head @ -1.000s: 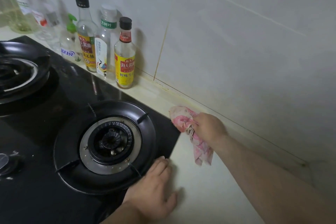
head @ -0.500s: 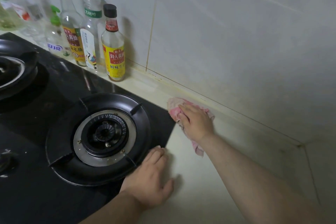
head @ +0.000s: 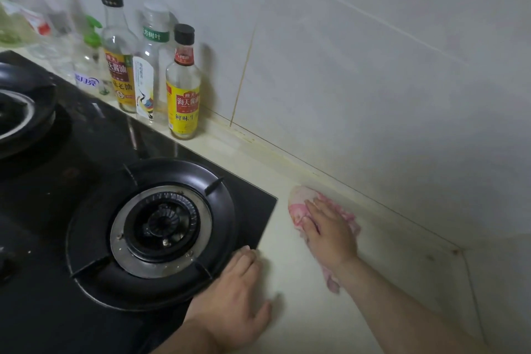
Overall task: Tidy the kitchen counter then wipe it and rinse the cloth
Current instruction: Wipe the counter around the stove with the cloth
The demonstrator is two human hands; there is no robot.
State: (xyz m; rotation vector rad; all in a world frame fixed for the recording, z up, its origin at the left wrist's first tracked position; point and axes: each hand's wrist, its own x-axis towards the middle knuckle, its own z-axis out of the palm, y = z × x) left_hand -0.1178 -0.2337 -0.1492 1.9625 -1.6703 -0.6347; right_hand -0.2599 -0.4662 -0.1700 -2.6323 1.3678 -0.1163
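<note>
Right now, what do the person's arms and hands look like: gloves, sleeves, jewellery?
No gloves on the left hand or the right hand, and no ring, watch or bracelet shows. The left forearm and the right forearm are uncovered as far as the frame edge; no sleeve is in view.
</note>
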